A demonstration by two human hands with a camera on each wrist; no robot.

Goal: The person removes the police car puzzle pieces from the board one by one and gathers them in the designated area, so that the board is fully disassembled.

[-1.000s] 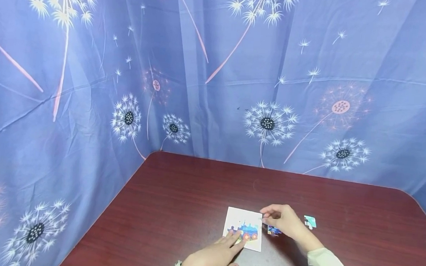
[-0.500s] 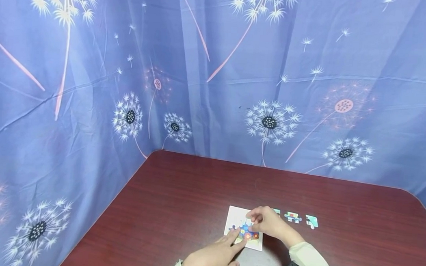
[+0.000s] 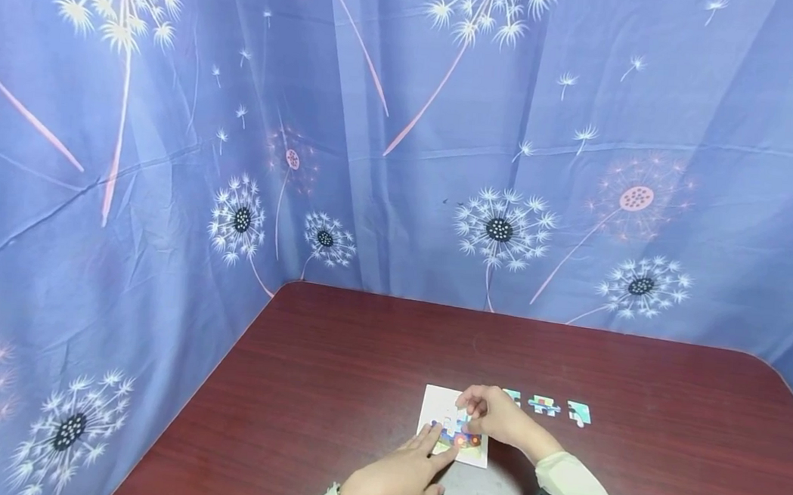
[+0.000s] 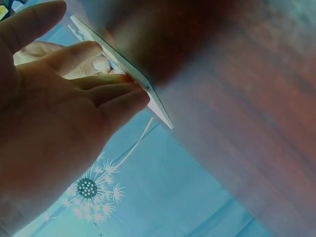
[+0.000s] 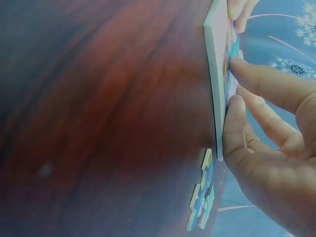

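A white puzzle board [image 3: 433, 401] with a colourful vehicle picture lies on the table. My left hand [image 3: 399, 475] rests on its lower left part with fingers spread and straight. Over the right half of the board, my right hand [image 3: 503, 417] pinches a small blue and white puzzle piece [image 3: 462, 418] between thumb and index finger. The right wrist view has both fingertips close against the face of the board [image 5: 214, 74]; much of the piece is hidden there. Fingers of the left hand [image 4: 59, 113] touch the board in the left wrist view.
Loose puzzle pieces lie right of the board: one partly hidden piece [image 3: 512, 395], a multicoloured piece [image 3: 544, 405] and a turquoise piece [image 3: 579, 412]. Blue dandelion-printed curtains [image 3: 398, 225] hang behind the reddish-brown table [image 3: 336, 350] and along its left side.
My right hand has moved left from the board's right edge onto the picture. Since half a second ago, whiter areas show under its fingertips. The left hand has stayed almost still on the board.
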